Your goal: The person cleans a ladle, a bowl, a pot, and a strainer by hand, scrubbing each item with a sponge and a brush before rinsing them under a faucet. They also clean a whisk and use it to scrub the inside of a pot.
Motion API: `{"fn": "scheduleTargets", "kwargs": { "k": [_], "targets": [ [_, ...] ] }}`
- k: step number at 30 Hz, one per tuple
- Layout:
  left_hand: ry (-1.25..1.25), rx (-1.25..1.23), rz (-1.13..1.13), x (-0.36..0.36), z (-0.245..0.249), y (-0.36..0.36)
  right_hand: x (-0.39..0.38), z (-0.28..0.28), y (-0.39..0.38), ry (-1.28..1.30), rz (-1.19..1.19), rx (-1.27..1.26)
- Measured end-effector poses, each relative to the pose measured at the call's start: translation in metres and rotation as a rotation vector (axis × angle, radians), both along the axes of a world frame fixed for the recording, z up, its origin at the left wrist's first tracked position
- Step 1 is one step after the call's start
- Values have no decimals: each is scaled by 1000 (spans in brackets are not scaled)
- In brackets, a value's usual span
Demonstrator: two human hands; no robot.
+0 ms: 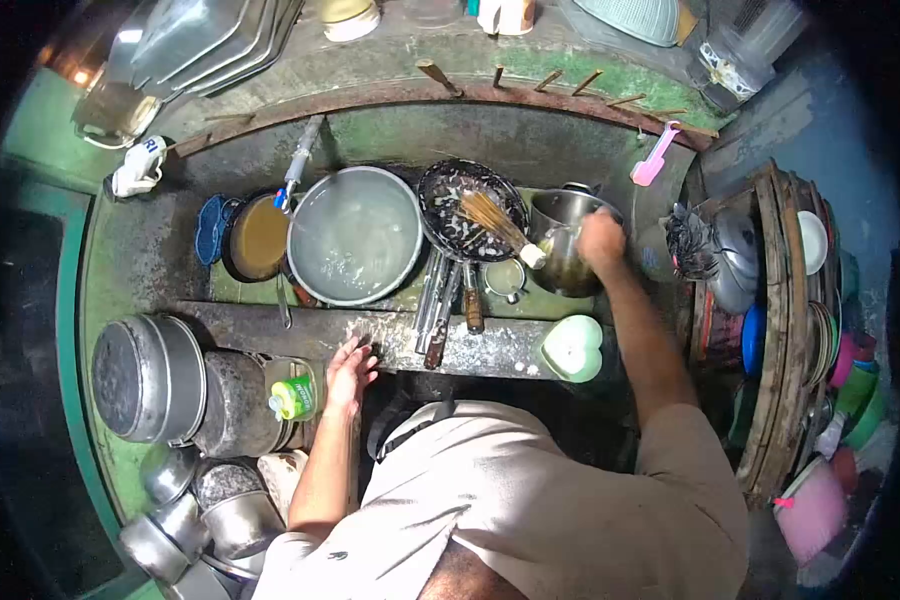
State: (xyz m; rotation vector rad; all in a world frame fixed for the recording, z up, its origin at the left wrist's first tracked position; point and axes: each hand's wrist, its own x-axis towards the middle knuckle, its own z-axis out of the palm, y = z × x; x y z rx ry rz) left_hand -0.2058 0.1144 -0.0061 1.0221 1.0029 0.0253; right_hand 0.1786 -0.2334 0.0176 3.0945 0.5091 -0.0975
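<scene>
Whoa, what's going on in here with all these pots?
A person is busy at a sink. Their right hand is at the steel pot, though I can't tell what its fingers grip. Their left hand is open near the front ledge and seems to hold nothing. A stick brush lies across the dark pan, which is speckled with white. The big round basin beside it has cloudy water inside.

"What walls have we here?"
"Green wall (42, 130) at upper left, blue wall (825, 135) at upper right."
"Furniture?"
"Wooden rack (776, 240) down the right side, pegged rail (380, 92) across the top."
"Light?"
"Orange glow (80, 76), upper left, above the teal doorframe (68, 300)."
</scene>
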Motion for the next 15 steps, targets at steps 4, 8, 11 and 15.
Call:
{"fn": "scheduleTargets", "kwargs": {
  "k": [4, 8, 11, 15],
  "targets": [
    [-33, -6, 10, -19, 5, 1, -12, 66, -7, -101, -27, 83],
    [-104, 26, -54, -21, 26, -2, -63, 159, 5, -344, 132, 207],
    [-248, -2, -94, -25, 53, -2, -108, 204, 6, -484, 300, 325],
    [-399, -2, -114, -30, 99, 13, -186, 241, 39, -604, 555, 456]
  ]
}}
